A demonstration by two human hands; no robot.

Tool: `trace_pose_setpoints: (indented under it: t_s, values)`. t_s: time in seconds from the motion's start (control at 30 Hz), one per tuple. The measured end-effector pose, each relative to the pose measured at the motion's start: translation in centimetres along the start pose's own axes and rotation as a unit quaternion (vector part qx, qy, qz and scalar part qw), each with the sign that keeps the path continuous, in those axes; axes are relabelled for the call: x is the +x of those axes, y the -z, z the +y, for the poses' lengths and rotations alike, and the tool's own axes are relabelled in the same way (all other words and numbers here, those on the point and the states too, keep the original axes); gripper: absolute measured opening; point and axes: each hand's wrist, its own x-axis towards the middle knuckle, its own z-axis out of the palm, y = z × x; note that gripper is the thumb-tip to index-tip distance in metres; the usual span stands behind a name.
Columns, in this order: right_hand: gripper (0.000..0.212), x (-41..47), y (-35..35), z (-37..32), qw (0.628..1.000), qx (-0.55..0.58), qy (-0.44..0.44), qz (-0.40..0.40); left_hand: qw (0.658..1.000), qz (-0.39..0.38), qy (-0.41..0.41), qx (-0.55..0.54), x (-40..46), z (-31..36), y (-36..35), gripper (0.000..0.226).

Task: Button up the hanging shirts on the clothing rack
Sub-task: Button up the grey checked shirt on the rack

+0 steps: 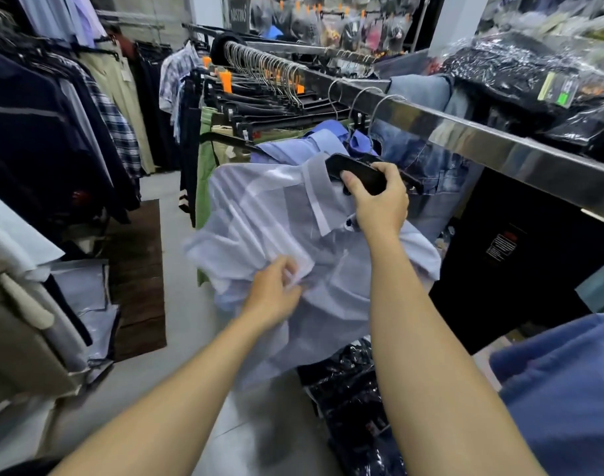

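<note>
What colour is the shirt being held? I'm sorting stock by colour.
The shirt is pale blue with a white collar, seen in the head view.

**A clothing shop, packed with stock**

A steel clothing rail point(465, 132) runs from near right to far centre, crowded with wire hangers point(269, 70) bearing orange size tags point(226, 80). Shirts and jackets point(53, 108) hang along the left. Plastic-wrapped folded garments point(520, 73) pile on the right.

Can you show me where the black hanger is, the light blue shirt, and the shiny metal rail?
black hanger point(357, 173), head view, on its broad end beside the right hand's thumb.
light blue shirt point(259, 214), head view, on the shoulder panel left of the collar.
shiny metal rail point(482, 140), head view, on its bare front face.
</note>
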Motion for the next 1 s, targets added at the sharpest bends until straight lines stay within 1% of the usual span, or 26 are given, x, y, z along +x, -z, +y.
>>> trace_pose_setpoints:
  t_s: [0.03, 0.07, 0.1, 0.13, 0.17, 0.2, 0.23, 0.27, 0.3, 0.33, 0.37, 0.4, 0.43, 0.5, 0.57, 0.6, 0.67, 0.7, 0.73, 0.8, 0.83, 0.9, 0.93, 1.0]
  values:
    - [0.036, -0.1, 0.4, 0.0, 1.0, 0.014, 0.001, -0.004, 1.0, -0.018, -0.014, 0.016, 0.0, 0.4, -0.4, 0.02]
    - [0.036, 0.0, 0.7, 0.1, 0.999, 0.034, 0.005, -0.014, 0.999, -0.016, -0.032, 0.037, 0.1, 0.7, -0.4, 0.035]
    - [0.038, 0.2, 1.2, 0.4, 0.998, 0.06, 0.007, -0.029, 0.996, 0.022, -0.062, 0.051, 0.3, 1.5, 0.0, 0.045]
    - [0.039, 0.5, 1.7, 0.7, 0.995, 0.083, 0.007, -0.046, 0.987, 0.097, -0.11, 0.063, 0.7, 2.3, 0.6, 0.045]
    - [0.041, 0.8, 2.3, 1.0, 0.994, 0.095, 0.007, -0.061, 0.965, 0.189, -0.169, 0.074, 1.2, 3.3, 1.6, 0.038]
    - [0.045, 1.0, 2.8, 1.2, 0.992, 0.1, 0.01, -0.073, 0.932, 0.274, -0.217, 0.094, 1.8, 4.3, 2.5, 0.031]
    - [0.051, 1.2, 3.2, 1.4, 0.992, 0.098, 0.009, -0.084, 0.901, 0.33, -0.249, 0.129, 2.5, 5.2, 3.5, 0.029]
    - [0.057, 1.4, 3.6, 1.6, 0.991, 0.096, 0.005, -0.094, 0.881, 0.354, -0.262, 0.171, 3.4, 6.1, 4.5, 0.033]
    - [0.062, 1.4, 3.9, 1.5, 0.99, 0.096, -0.002, -0.099, 0.877, 0.343, -0.257, 0.219, 4.5, 6.9, 5.3, 0.039]
    - [0.064, 1.6, 4.3, 1.7, 0.99, 0.1, -0.015, -0.094, 0.882, 0.306, -0.237, 0.268, 5.4, 7.6, 5.9, 0.046]
    - [0.062, 1.6, 4.7, 1.7, 0.989, 0.114, -0.033, -0.084, 0.888, 0.257, -0.209, 0.319, 6.1, 8.2, 6.2, 0.051]
    - [0.055, 1.8, 5.1, 1.9, 0.986, 0.137, -0.056, -0.072, 0.885, 0.216, -0.19, 0.366, 6.5, 8.7, 6.3, 0.056]
    - [0.046, 1.8, 5.7, 2.1, 0.981, 0.164, -0.077, -0.067, 0.878, 0.192, -0.191, 0.396, 6.8, 9.1, 6.3, 0.059]
    - [0.028, 1.9, 6.5, 2.5, 0.972, 0.199, -0.101, -0.075, 0.875, 0.16, -0.221, 0.401, 7.1, 9.7, 6.1, 0.058]
    - [0.01, 1.9, 6.8, 2.5, 0.972, 0.195, -0.105, -0.079, 0.882, 0.124, -0.245, 0.384, 7.1, 10.7, 5.6, 0.055]
    - [0.008, 2.0, 6.9, 2.5, 0.976, 0.182, -0.098, -0.073, 0.887, 0.112, -0.247, 0.374, 7.1, 11.1, 5.4, 0.054]
    - [0.025, 2.3, 7.5, 2.7, 0.989, 0.116, -0.074, -0.059, 0.894, 0.095, -0.251, 0.359, 7.2, 11.5, 5.3, 0.055]
    - [0.032, 2.4, 8.1, 3.1, 0.994, 0.058, -0.056, -0.068, 0.895, 0.092, -0.255, 0.354, 7.3, 11.4, 5.4, 0.057]
    - [0.038, 2.5, 8.7, 3.7, 0.995, -0.009, -0.044, -0.089, 0.894, 0.095, -0.258, 0.353, 7.3, 11.1, 5.6, 0.06]
    - [0.046, 2.8, 10.3, 5.5, 0.982, -0.124, -0.043, -0.135, 0.887, 0.109, -0.264, 0.362, 7.6, 10.6, 6.3, 0.065]
    - [0.045, 2.8, 11.0, 6.3, 0.974, -0.166, -0.046, -0.146, 0.882, 0.114, -0.269, 0.369, 7.7, 10.5, 6.6, 0.066]
    - [0.033, 2.7, 12.0, 7.5, 0.965, -0.218, -0.043, -0.136, 0.88, 0.108, -0.269, 0.377, 8.0, 10.7, 7.0, 0.065]
    - [0.027, 2.6, 12.2, 7.9, 0.965, -0.224, -0.043, -0.13, 0.882, 0.1, -0.265, 0.377, 8.0, 10.9, 7.0, 0.065]
    - [0.024, 2.2, 12.6, 8.5, 0.965, -0.22, -0.044, -0.137, 0.888, 0.085, -0.255, 0.374, 8.2, 11.2, 6.9, 0.065]
